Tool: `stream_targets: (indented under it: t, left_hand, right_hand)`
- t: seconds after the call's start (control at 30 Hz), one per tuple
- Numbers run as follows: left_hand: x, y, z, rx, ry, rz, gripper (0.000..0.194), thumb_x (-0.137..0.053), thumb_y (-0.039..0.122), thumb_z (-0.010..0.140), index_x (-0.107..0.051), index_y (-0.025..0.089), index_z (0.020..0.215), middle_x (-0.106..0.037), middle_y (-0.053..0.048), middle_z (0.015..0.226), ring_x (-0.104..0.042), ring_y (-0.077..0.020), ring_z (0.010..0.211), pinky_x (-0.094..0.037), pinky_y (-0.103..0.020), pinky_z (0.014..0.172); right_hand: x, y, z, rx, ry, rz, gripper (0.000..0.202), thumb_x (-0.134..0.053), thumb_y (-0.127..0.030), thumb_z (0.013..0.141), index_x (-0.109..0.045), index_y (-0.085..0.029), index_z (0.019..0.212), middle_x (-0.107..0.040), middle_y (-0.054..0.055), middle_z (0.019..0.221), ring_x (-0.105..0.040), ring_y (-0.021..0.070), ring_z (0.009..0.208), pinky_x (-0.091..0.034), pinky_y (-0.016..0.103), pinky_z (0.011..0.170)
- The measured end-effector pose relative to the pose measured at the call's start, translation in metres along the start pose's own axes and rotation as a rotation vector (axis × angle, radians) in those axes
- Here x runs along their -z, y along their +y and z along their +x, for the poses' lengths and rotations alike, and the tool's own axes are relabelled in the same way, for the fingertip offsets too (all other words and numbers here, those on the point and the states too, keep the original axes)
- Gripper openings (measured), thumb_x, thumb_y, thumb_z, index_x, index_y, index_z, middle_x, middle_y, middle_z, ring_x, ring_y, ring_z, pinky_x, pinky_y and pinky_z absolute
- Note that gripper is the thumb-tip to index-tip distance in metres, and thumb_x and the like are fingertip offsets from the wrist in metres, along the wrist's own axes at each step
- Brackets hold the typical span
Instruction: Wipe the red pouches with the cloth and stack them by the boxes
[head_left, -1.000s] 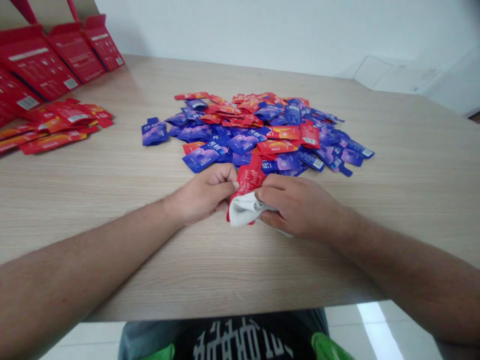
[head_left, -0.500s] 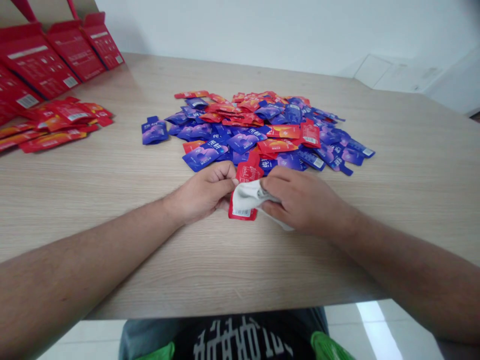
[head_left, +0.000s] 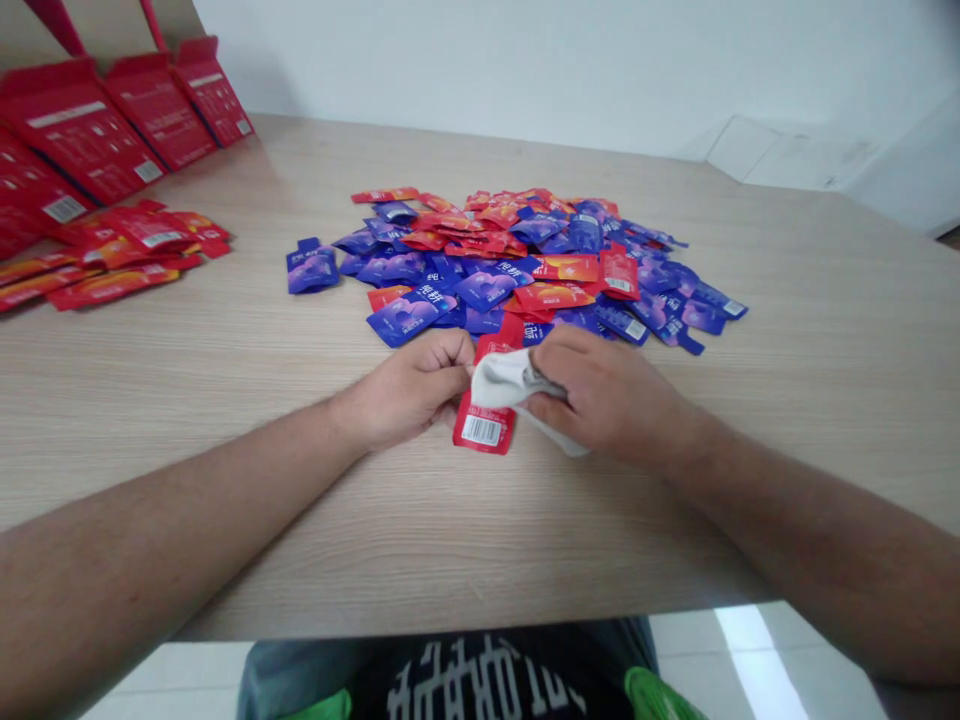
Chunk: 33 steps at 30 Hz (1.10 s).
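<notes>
Head view: the left hand [head_left: 420, 390] is clamped on the left edge of a red pouch [head_left: 484, 432] above the counter [head_left: 450, 550], the right hand [head_left: 600, 395] clamped on a white cloth [head_left: 501, 380] across its middle, with the barcode, partly covered before, now bare. Beyond lies a mixed pouch heap [head_left: 491, 285]; farther left, red boxes [head_left: 94, 135] stand behind a smaller pile [head_left: 120, 285], their contents hidden.

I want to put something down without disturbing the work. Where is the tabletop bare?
The table is bare right of the pouch pile, between the forearms, and between the lone blue pouch and leftmost red pouches. It's crowded at the pile, by the red boxes, and where the left hand and right hand hold a barcoded pouch and white cloth.
</notes>
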<state>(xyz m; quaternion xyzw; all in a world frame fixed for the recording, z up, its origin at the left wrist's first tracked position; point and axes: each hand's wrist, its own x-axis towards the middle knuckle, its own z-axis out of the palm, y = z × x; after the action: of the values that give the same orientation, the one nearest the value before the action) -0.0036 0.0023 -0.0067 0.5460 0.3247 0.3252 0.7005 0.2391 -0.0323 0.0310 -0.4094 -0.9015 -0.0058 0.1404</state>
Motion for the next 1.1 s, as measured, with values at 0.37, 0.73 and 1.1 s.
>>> stream_targets:
  t: [0.37, 0.73, 1.1]
  left_hand:
    - [0.006, 0.000, -0.001, -0.026, -0.122, 0.148, 0.020, -0.071, 0.027, 0.089, -0.055, 0.018, 0.081, -0.056, 0.004, 0.066, -0.048, -0.0070, 0.052, -0.038, -0.019, 0.050]
    - [0.005, 0.001, -0.001, -0.021, -0.104, 0.140, 0.019, -0.071, 0.024, 0.088, -0.055, 0.018, 0.080, -0.058, 0.004, 0.067, -0.051, -0.0075, 0.053, -0.040, -0.019, 0.050]
    - [-0.003, -0.001, -0.001, 0.015, 0.038, -0.050, 0.018, -0.073, 0.022, 0.084, -0.056, 0.018, 0.083, -0.060, 0.002, 0.071, -0.056, -0.0087, 0.056, -0.044, -0.018, 0.050]
  right_hand:
    - [0.002, 0.000, 0.001, -0.020, 0.033, 0.030, 0.018, -0.060, -0.037, 0.099, -0.061, -0.019, 0.098, -0.063, 0.007, 0.098, -0.057, 0.0225, 0.087, -0.040, 0.033, 0.072]
    - [0.001, 0.002, 0.002, -0.017, 0.032, 0.042, 0.017, -0.060, -0.036, 0.099, -0.060, -0.019, 0.097, -0.063, 0.007, 0.099, -0.057, 0.0222, 0.087, -0.040, 0.033, 0.073]
    - [0.001, -0.019, -0.003, 0.090, -0.078, -0.001, 0.013, -0.060, -0.031, 0.098, -0.065, -0.019, 0.101, -0.064, 0.007, 0.101, -0.059, 0.0219, 0.085, -0.039, 0.034, 0.070]
